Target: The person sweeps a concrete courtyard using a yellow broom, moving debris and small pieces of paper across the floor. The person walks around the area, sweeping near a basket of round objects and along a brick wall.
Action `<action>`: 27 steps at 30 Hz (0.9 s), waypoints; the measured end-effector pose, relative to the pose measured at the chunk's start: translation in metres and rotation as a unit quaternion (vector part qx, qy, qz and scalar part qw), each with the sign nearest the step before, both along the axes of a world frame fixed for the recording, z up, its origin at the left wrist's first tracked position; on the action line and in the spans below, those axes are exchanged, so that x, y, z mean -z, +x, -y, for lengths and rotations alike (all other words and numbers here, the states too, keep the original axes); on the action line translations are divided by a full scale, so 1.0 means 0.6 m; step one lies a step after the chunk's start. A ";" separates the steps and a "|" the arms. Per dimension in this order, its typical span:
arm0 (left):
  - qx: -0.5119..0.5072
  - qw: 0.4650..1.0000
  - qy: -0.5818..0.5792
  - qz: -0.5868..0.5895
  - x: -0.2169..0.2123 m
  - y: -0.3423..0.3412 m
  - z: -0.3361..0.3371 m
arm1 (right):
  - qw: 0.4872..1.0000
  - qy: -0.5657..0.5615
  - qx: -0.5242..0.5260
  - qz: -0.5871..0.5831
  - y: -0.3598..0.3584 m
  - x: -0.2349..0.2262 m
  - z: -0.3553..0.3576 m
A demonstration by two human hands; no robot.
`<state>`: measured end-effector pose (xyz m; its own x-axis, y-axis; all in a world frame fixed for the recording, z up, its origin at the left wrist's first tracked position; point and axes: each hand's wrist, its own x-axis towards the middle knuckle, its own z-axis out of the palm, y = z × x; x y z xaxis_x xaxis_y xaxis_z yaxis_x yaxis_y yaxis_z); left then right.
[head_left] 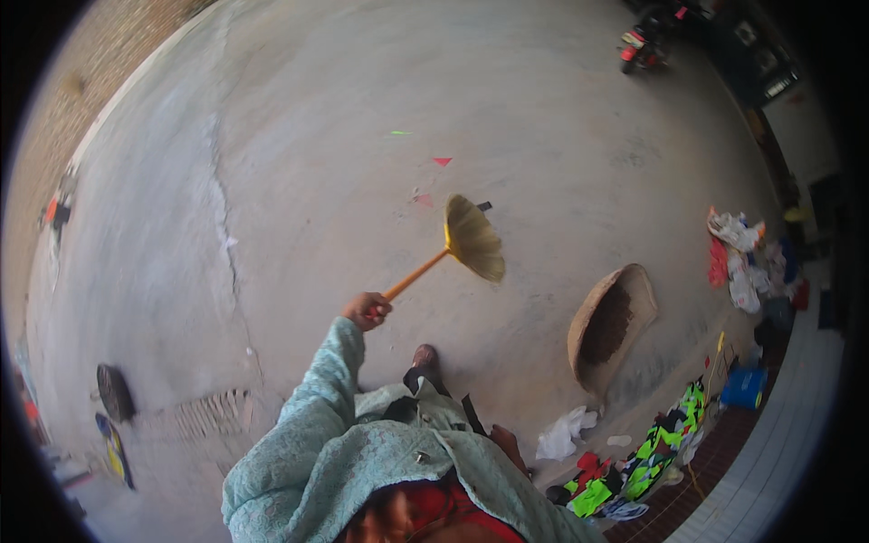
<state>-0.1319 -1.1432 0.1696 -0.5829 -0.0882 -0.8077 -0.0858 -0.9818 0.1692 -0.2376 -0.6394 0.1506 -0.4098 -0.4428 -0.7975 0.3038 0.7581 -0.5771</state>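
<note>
— While the wide grey concrete floor [543, 109] is mid-sweep, what carries the work?
— The left hand [367, 309], closed round the orange handle, holds the straw-yellow fan broom [472, 239] out over mid-floor; the right hand [509, 445] hangs low, its grip I cannot tell.
— Next?
— Probably drawing the red paper scraps [442, 161] inward. The brown woven basket [611, 326] and white crumpled rag [563, 433] lie rightward.

The single head camera looks steeply down from above the person's chest, close to the body, far from the concrete floor [543, 109], with bent fisheye edges
</note>
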 end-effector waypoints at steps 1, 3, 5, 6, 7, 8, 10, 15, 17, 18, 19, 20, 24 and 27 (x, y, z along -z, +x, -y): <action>-0.013 1.000 -0.007 0.021 -0.014 0.032 0.009 | 1.000 -0.004 -0.014 0.000 -0.016 0.023 0.001; -0.049 0.998 -0.009 0.033 -0.040 0.113 0.020 | 0.999 -0.015 -0.052 0.001 -0.051 0.075 0.005; -0.108 0.992 -0.038 0.052 -0.059 0.189 0.023 | 0.999 0.017 -0.020 0.044 -0.080 0.074 0.032; -0.134 0.987 -0.045 0.075 -0.064 0.230 0.024 | 0.994 0.053 0.027 0.086 -0.110 0.066 0.070; -0.157 0.981 -0.055 0.102 -0.075 0.265 0.025 | 0.985 0.091 0.074 0.125 -0.136 0.048 0.116; -0.184 0.974 -0.068 0.111 -0.085 0.297 0.024 | 0.991 0.072 0.055 0.099 -0.154 0.035 0.149; -0.257 0.951 -0.079 0.153 -0.112 0.345 0.026 | 0.997 0.039 0.019 0.061 -0.192 0.028 0.218; -0.317 0.917 -0.156 0.186 -0.122 0.443 0.046 | 0.998 -0.038 -0.030 0.040 -0.233 -0.026 0.425; -0.366 0.902 -0.175 0.149 -0.131 0.468 0.050 | 0.995 -0.071 -0.051 0.038 -0.222 -0.065 0.511; -0.390 0.893 -0.185 0.131 -0.139 0.480 0.058 | 0.993 -0.091 -0.062 0.041 -0.214 -0.088 0.552; -0.409 0.880 -0.185 0.153 -0.146 0.489 0.063 | 0.991 -0.107 -0.074 0.042 -0.205 -0.114 0.584; -0.409 0.877 -0.199 0.153 -0.161 0.491 0.065 | 0.989 -0.111 -0.087 0.046 -0.196 -0.134 0.610; -0.390 0.881 -0.237 0.127 -0.217 0.491 0.083 | 0.983 -0.113 -0.130 0.065 -0.177 -0.166 0.679; -0.368 0.894 -0.238 0.093 -0.259 0.466 0.100 | 0.986 -0.078 -0.130 0.065 -0.163 -0.173 0.689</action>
